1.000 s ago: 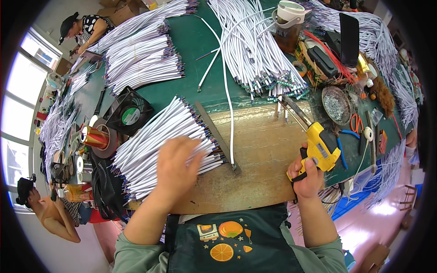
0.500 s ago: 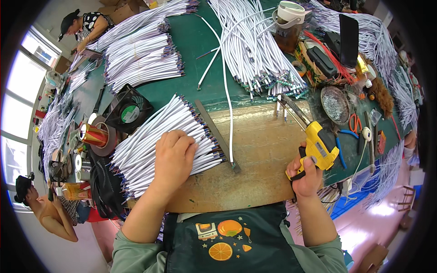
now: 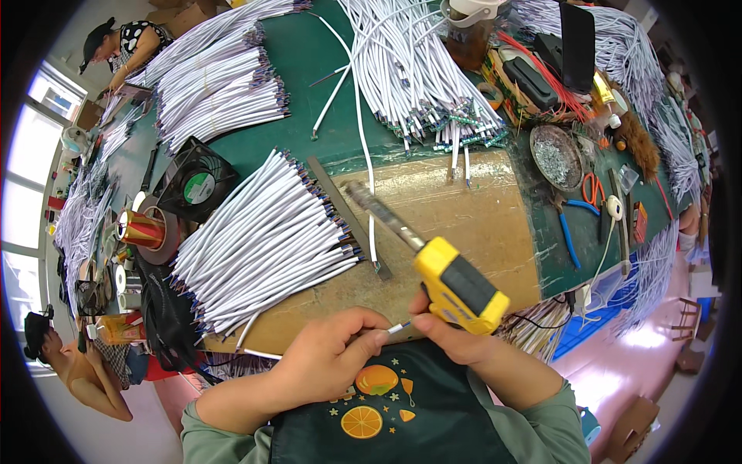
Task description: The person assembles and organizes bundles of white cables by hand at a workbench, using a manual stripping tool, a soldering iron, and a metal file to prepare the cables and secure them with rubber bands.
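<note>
Close to my apron, my left hand [image 3: 328, 352] pinches a white cable [image 3: 396, 329] near its end, between thumb and fingers. The short tip of that cable sticks out toward my right hand [image 3: 456, 340]. My right hand is closed round a yellow and black soldering gun [image 3: 462, 286], its metal nozzle pointing up and to the left over the brown board [image 3: 456, 209]. Whether my right fingers also touch the cable tip I cannot tell. Left of the gun lies a spread bundle of white cables [image 3: 263, 240], its far ends along a flat metal bar [image 3: 348, 216].
A black fan [image 3: 197, 182] and a solder reel [image 3: 143, 230] stand left of the bundle. Several cable piles [image 3: 421, 69] lie at the back. To the right are a dish of scraps [image 3: 556, 158], blue-handled pliers [image 3: 570, 232] and orange scissors [image 3: 593, 189]. Two people [image 3: 127, 46] sit at the left.
My left hand has left the bundle and come near my apron with one cable. My right hand has brought the soldering gun left and nearer, and its nozzle has swung over the board.
</note>
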`<state>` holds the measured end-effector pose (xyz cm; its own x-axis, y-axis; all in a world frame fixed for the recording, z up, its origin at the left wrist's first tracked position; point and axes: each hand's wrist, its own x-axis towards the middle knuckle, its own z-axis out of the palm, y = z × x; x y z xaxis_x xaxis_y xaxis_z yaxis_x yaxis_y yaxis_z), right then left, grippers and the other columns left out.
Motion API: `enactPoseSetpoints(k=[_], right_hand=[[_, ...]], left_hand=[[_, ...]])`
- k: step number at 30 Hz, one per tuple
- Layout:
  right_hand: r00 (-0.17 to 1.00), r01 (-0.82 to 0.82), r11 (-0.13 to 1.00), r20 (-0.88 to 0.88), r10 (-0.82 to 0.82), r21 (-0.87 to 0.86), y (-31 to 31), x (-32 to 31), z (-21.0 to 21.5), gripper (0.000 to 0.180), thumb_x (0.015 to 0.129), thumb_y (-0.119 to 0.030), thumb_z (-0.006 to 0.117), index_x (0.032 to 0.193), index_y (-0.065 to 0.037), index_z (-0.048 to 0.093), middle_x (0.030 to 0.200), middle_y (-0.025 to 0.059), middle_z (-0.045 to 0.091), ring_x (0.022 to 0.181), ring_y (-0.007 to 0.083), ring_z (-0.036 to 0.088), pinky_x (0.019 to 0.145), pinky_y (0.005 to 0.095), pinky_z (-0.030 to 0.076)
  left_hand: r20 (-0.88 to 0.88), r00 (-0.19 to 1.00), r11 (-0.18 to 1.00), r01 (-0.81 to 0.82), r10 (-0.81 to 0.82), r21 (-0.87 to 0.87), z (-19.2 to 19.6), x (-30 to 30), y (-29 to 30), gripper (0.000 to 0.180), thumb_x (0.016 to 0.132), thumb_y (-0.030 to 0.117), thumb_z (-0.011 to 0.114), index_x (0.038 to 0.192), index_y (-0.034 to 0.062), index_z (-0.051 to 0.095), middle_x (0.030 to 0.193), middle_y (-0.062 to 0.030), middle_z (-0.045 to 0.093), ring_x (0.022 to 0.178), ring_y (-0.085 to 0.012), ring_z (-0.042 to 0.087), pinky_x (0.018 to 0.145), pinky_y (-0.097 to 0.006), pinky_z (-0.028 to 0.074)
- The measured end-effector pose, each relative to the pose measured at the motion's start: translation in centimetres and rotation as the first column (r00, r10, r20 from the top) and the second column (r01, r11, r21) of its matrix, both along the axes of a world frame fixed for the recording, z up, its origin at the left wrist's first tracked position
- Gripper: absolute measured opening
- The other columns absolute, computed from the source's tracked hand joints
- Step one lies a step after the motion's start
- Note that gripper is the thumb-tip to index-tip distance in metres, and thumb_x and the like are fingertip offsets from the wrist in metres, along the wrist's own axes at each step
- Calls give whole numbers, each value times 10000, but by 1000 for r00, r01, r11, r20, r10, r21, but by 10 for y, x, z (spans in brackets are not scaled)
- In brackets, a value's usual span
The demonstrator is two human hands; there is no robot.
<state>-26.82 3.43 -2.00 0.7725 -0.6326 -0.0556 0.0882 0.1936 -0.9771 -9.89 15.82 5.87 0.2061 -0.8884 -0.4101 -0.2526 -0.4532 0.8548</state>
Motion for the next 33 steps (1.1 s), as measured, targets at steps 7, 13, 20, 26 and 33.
enactPoseSetpoints(k=[7,13,20,26,33], right_hand=[[998,-53,998,-36,53,18,9,-4,-17,257,851,-22,712,1085,-37,609,905,18,648,852,80,616,736,240,507],[999,20,987,-36,-14,160,10,5,-5,261,854,-10,706,1094,-44,608,953,11,641,869,74,610,751,238,513],[1000,-4,993,9,3,117,8,8,8,158,890,-33,665,1033,-54,602,884,-5,602,809,64,566,686,239,478],[998,-50,998,-39,51,31,14,7,2,100,907,-63,646,993,-61,595,850,-8,578,778,84,546,672,260,460],[998,-48,977,56,38,207,6,9,-7,142,909,-57,630,1042,-59,580,913,16,600,876,113,584,775,277,481]], left_hand=[[-158,981,993,-101,109,59,-15,-4,0,184,938,188,609,1036,32,609,782,-80,644,712,-153,627,643,-296,494],[-99,994,998,-52,54,28,-18,-1,-4,202,913,201,658,1006,27,613,744,-52,625,628,-109,570,577,-273,464],[-194,975,993,-96,107,67,-14,2,-8,189,928,199,649,995,27,609,679,-15,577,561,-80,510,523,-252,431],[-553,783,957,-190,283,220,-14,8,0,147,952,170,613,1007,42,567,676,-12,568,562,-73,538,497,-210,435],[-629,695,921,-377,347,92,39,31,15,119,938,111,603,1001,21,557,704,-48,585,509,-105,538,437,-228,417]])
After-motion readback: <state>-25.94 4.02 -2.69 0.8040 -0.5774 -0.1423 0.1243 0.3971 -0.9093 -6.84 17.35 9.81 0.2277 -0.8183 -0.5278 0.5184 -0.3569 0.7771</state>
